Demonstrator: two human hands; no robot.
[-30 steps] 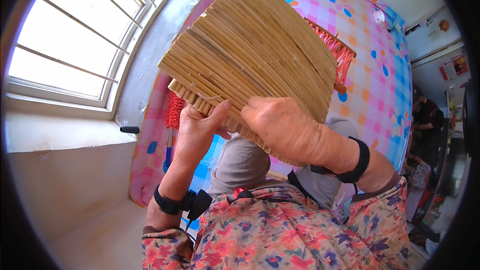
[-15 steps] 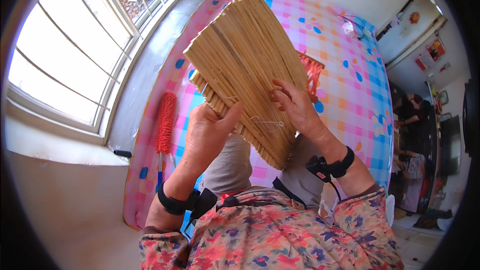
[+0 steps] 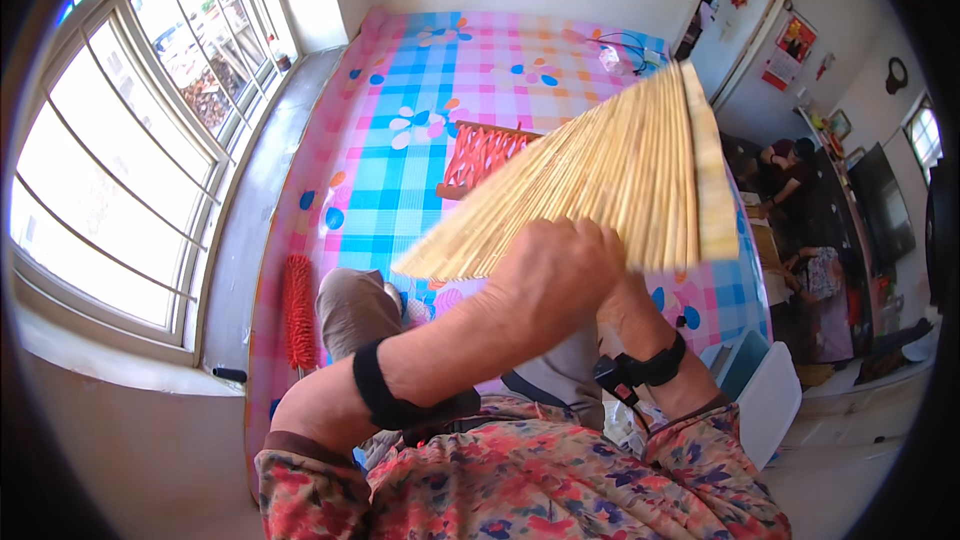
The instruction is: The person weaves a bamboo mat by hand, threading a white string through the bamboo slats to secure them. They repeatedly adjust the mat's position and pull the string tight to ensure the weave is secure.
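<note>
A panel of pale yellow stalks [image 3: 600,170] laid side by side fans out in front of me, its far right edge blurred by motion. My left hand [image 3: 560,275] crosses toward the right and is closed at the panel's near edge, knuckles up. Just behind it, my right hand [image 3: 625,305] meets the same near edge; its fingers are hidden by the left hand and the stalks. Beyond the panel's left side lies a wooden frame strung with red cord [image 3: 485,155], partly covered by the stalks.
A red fluffy duster [image 3: 299,312] lies at left on the plaid, flower-patterned sheet [image 3: 390,190]. A barred window [image 3: 120,160] runs along the left. A pale plastic bin [image 3: 765,405] stands at right. Two people [image 3: 795,175] are farther right.
The stalk panel has swung to the right and turned over toward the far right. My left hand has crossed over beside the right one. The view has shifted, showing more of the red-corded frame.
</note>
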